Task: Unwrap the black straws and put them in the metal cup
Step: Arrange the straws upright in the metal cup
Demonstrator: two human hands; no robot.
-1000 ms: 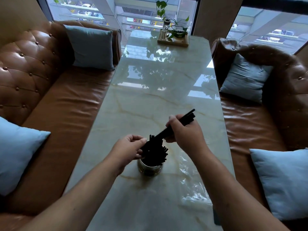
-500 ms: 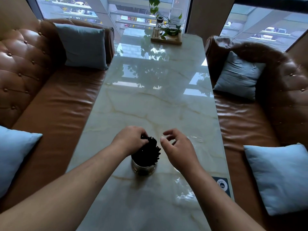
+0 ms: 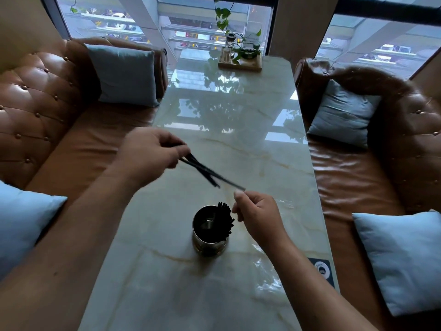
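No readable writing showed; a dark sticker (image 3: 322, 268) at the desk's (image 3: 238, 144) right edge carried a round mark too small to make out. The left hand (image 3: 149, 152) was raised over the desk, its grip clenched on one end of a few black straws (image 3: 202, 172). Their long axis slanted from the upper left down toward the lower right, the free ends near the right hand (image 3: 259, 215). That grip was pinched shut, though whether it touched the blurred straw tip could not be told. Just left of it stood the metal cup (image 3: 210, 231), with a bunch of straws (image 3: 225, 217) leaning against its right wall.
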